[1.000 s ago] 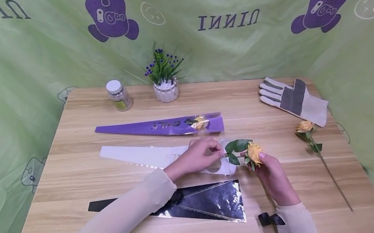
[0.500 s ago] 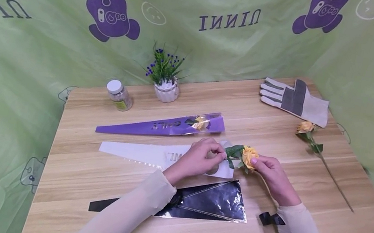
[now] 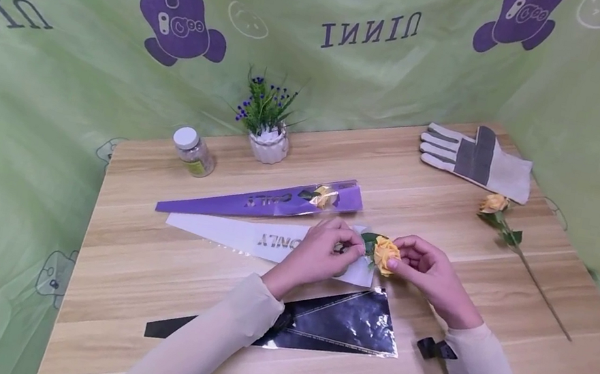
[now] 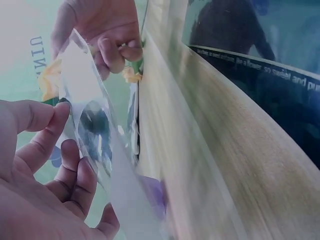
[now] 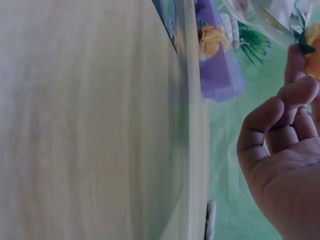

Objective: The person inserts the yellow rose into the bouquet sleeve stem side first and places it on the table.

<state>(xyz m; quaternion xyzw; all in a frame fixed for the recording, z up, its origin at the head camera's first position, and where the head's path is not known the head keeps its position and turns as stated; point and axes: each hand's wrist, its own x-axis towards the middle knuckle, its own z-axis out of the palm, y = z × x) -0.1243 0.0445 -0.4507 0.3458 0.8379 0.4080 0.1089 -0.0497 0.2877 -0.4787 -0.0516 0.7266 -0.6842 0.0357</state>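
A yellow artificial rose [image 3: 386, 255] with green leaves has its stem inside a white flower sleeve [image 3: 244, 234] lettered ONLY; its bloom stays outside the wide mouth. My right hand [image 3: 430, 278] holds the bloom, thumb on its front. With thumb and forefinger, my left hand [image 3: 322, 250] pinches the sleeve's edge near the mouth. In the left wrist view the sleeve [image 4: 125, 195] is raised at its mouth, showing a clear round window, and the left hand [image 4: 45, 155] is at its edge. The bloom [image 5: 313, 50] is partly cut off in the right wrist view.
Behind lies a purple sleeve [image 3: 214, 200] with a rose in it; in front, a black sleeve [image 3: 343, 323]. A second loose rose [image 3: 524, 274] and a work glove [image 3: 477, 160] lie right. A lidded jar [image 3: 194, 153] and potted plant [image 3: 268, 142] stand at the back.
The right hand has moved left with the rose, bringing the bloom closer to the sleeve's mouth. More of the sleeve's lettering shows. The left hand keeps its pinch in about the same place.
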